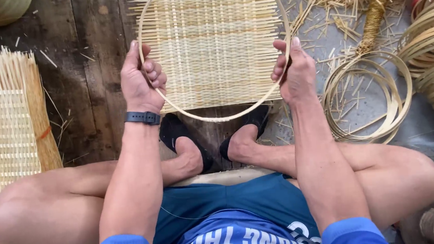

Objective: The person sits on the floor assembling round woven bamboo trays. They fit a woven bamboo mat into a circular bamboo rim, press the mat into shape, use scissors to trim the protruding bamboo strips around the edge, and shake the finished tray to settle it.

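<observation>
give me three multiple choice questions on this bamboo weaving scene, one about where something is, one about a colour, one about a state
1. Where do the loose coiled bamboo strips lie?
A. on the person's right
B. on the left woven mat
C. across the knees

2. What colour is the wristband on the left hand?
A. red
B. dark
C. white

3. How is the bamboo hoop held over the woven mat?
A. by no hand
B. by one hand
C. by both hands

Answers: 1 A, the coils lie beyond the right hand. 2 B, the band looks black. 3 C, each hand grips one side of the hoop.
</observation>
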